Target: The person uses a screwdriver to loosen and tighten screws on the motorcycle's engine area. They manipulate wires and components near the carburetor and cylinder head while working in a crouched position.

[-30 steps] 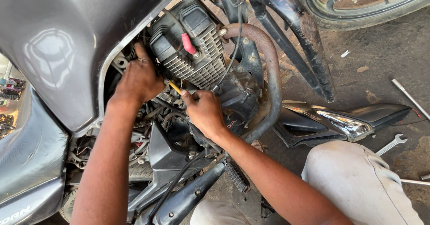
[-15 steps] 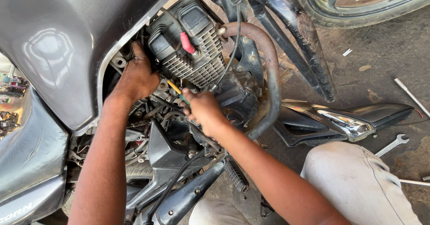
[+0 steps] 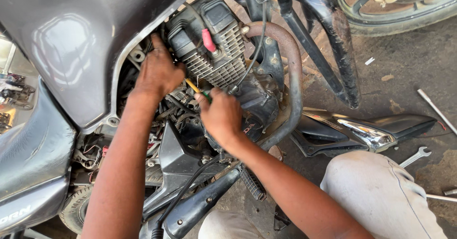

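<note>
A motorcycle lies below me with its finned engine (image 3: 216, 48) exposed under the dark grey fuel tank (image 3: 71, 44). My left hand (image 3: 158, 73) reaches into the gap between tank and engine, its fingertips hidden behind the cylinder. My right hand (image 3: 222, 116) is closed around a screwdriver (image 3: 195, 87) with a yellow and green handle, whose tip points up-left toward the engine beside my left hand. A red spark plug cap (image 3: 208, 40) sticks out of the cylinder head just above both hands.
A rusty exhaust pipe (image 3: 291, 67) curves down right of the engine. A detached black and chrome panel (image 3: 362, 132) lies on the dirt floor. A spanner (image 3: 415, 156) and metal rods lie at the right. A wheel (image 3: 395, 5) is at top right; my knee (image 3: 381, 196) below.
My view has shifted slightly. Both hands have stayed at the engine, the right one nudging the screwdriver a little toward the left hand.
</note>
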